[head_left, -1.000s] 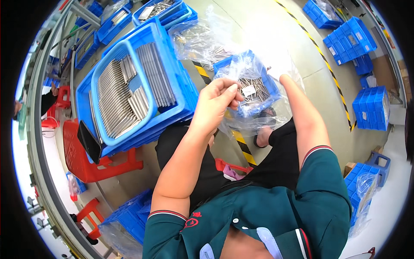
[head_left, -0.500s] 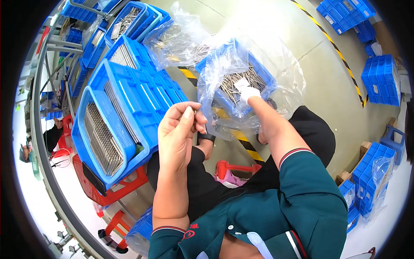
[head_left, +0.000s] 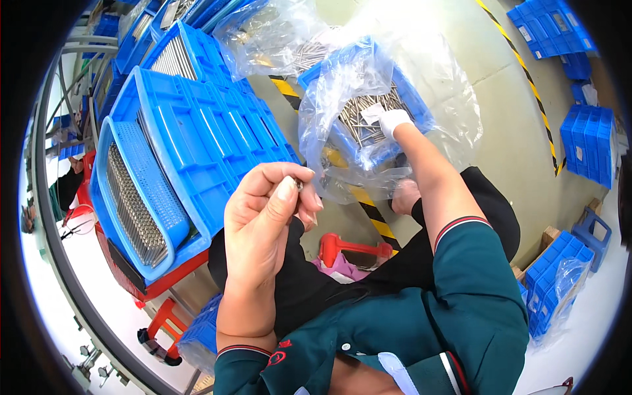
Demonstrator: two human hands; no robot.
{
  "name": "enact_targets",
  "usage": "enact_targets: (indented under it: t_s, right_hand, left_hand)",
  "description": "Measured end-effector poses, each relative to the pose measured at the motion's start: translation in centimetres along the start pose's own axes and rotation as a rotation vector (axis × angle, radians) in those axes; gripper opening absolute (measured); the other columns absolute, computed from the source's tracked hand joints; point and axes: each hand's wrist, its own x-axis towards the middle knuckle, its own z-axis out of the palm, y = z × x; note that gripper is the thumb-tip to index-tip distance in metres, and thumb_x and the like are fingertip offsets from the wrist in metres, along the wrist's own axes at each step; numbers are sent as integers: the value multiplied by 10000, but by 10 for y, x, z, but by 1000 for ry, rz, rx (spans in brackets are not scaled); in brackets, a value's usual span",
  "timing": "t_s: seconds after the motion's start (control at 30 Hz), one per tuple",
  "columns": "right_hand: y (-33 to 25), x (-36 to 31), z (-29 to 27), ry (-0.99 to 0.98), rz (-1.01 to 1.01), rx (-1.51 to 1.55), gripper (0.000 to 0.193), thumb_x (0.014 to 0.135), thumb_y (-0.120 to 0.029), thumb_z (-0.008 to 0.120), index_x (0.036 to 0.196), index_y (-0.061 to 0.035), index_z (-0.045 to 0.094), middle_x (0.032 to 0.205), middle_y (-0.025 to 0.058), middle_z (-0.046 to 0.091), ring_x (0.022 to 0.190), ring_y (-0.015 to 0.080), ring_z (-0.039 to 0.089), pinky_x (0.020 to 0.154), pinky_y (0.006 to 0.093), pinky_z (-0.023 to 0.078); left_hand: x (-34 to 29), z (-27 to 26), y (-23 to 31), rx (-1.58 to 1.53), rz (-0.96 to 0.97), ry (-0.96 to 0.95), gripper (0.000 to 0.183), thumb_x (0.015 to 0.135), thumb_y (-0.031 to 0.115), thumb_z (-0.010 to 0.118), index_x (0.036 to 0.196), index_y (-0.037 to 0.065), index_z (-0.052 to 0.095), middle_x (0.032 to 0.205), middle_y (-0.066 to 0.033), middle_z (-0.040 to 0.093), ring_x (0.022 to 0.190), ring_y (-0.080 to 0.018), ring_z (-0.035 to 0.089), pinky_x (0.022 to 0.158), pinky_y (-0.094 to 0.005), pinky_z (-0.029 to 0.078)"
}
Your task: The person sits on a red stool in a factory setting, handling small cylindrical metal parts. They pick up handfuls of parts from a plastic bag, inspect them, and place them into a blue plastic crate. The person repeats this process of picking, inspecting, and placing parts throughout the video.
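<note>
My left hand [head_left: 255, 214] is raised in front of me, thumb and fingers pinched together. A small shiny metal piece [head_left: 299, 185] shows at its fingertips; the rest of it is hidden. In a white glove, my right hand [head_left: 395, 121] reaches into a blue crate [head_left: 416, 108] lined with a clear plastic bag [head_left: 322, 112]. Loose thin metal rods [head_left: 359, 128] lie jumbled inside. Beside the gloved fingers is a white paper slip [head_left: 372, 113]; whether they grip it or a rod cannot be made out.
On my left, a light blue basket [head_left: 155, 197] of metal rods in rows [head_left: 131, 204] leans against a large blue crate [head_left: 191, 125]. A red stool [head_left: 332, 247] stands between my legs. Yellow-black tape [head_left: 376, 220] marks the floor. Blue crates [head_left: 588, 145] are stacked at the right.
The whole view has shifted a little. My left hand stays pinched and sits slightly farther left and nearer. My right hand stays in the crate beside the paper slip.
</note>
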Motion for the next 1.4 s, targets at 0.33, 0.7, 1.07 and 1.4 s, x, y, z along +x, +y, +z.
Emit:
enact_targets:
  t_s: [0.33,0.7,1.07,1.4]
  right_hand:
    - [-34,25,25,-324,-51,-445,259,837,-145,561,1055,-116,697,1070,85,663,951,311,631,644,568,481]
    - [-8,23,37,-147,-240,-458,214,769,-175,608,937,-124,731,964,74,701,898,233,669,690,405,511]
    - [-10,15,25,-223,-219,-384,233,760,-173,566,913,-117,733,961,110,699,897,264,673,737,376,516]
    - [-10,15,29,-230,-81,-172,258,755,-191,572,938,-90,723,973,147,689,925,295,666,769,395,520]
  left_hand:
    - [4,-2,0,3,-3,37,266,949,182,529,1036,-69,542,740,-122,580,654,-153,551,585,-239,440]
    - [7,-2,2,29,-6,35,267,955,181,503,1031,-73,532,736,-132,583,639,-148,539,582,-242,437]
    - [5,-4,5,51,-25,30,286,946,215,525,1011,-64,541,739,-126,584,650,-147,541,589,-240,421]
    - [1,-5,7,28,-73,17,282,943,206,528,1018,-64,550,769,-126,599,686,-142,557,623,-235,430]
